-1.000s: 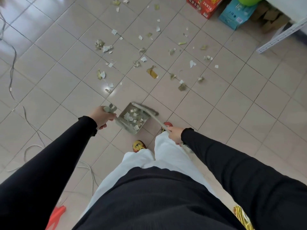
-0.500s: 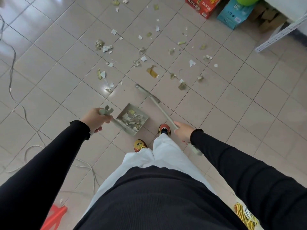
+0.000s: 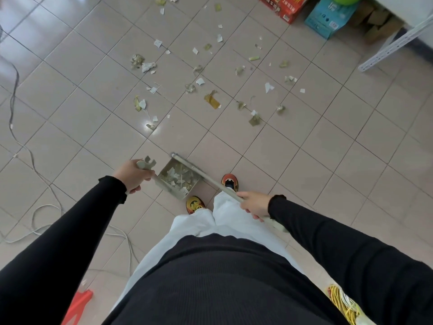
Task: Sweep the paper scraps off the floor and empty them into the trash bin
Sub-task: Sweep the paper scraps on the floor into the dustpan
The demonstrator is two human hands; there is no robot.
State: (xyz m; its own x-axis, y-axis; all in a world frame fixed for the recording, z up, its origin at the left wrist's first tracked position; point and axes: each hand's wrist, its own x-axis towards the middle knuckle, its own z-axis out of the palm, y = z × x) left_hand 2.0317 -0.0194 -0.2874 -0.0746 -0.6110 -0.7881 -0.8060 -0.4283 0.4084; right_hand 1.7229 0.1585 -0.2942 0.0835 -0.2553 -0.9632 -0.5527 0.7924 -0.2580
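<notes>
My left hand [image 3: 132,174] grips the handle of a grey dustpan [image 3: 164,184] that holds several paper scraps, just in front of my feet. My right hand [image 3: 254,204] grips the pale broom handle [image 3: 210,180], which slants up-left so that the broom head lies across the dustpan's far edge. Several white and olive paper scraps [image 3: 212,100] lie scattered over the tiled floor beyond the pan. No trash bin is in view.
A grey cable [image 3: 35,165] loops over the floor at left. A red carton [image 3: 284,7], a blue carton [image 3: 328,17] and a white shelf leg [image 3: 386,52] stand at the top right. A red object [image 3: 78,303] and yellow cord [image 3: 339,303] lie near my feet.
The broom head reached out over the floor beyond the dustpan half a second ago and has now come back to the pan's far edge. The dustpan has hardly moved.
</notes>
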